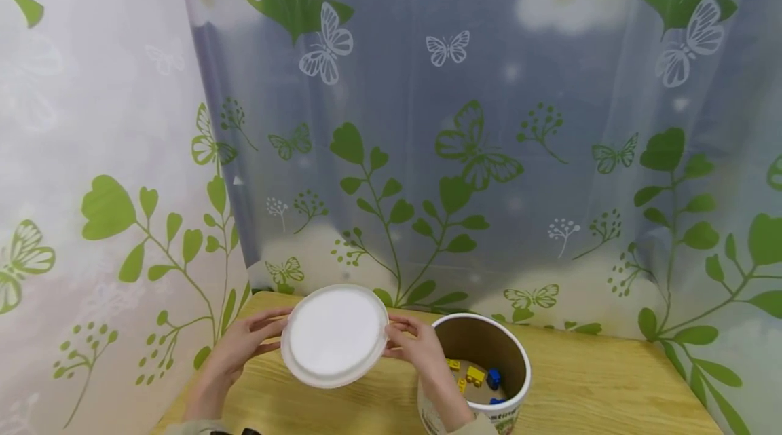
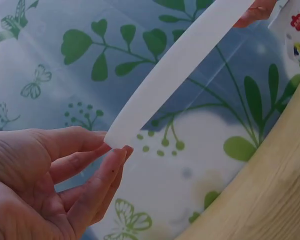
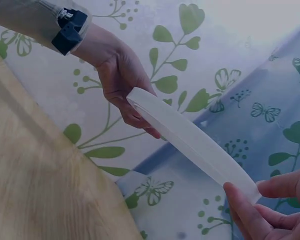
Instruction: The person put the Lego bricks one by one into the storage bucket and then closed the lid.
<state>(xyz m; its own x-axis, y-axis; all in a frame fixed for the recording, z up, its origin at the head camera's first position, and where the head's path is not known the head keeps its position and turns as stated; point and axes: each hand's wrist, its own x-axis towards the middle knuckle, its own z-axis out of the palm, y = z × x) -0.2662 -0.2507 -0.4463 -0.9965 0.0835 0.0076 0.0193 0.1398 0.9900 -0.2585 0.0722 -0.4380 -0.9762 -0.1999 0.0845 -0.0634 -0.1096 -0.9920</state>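
Observation:
A round white lid [image 1: 336,333] is held up above the table, tilted so its flat face shows in the head view. My left hand [image 1: 247,340] pinches its left rim between thumb and fingers. At the opposite rim, my right hand [image 1: 421,347] pinches it the same way. The left wrist view shows the lid [image 2: 180,70] edge-on, with the left hand [image 2: 55,175] at its lower end. In the right wrist view the right hand [image 3: 272,205] grips the near end of the lid [image 3: 195,140]. An open round tub [image 1: 522,353] stands right of the lid, partly behind the right forearm.
Inside the tub lie several toy bricks, among them a yellow brick [image 1: 475,375] and a blue brick [image 1: 493,379]. The tub stands on a wooden table [image 1: 605,381]. Behind and at the left hangs a curtain [image 1: 391,82] printed with leaves and butterflies.

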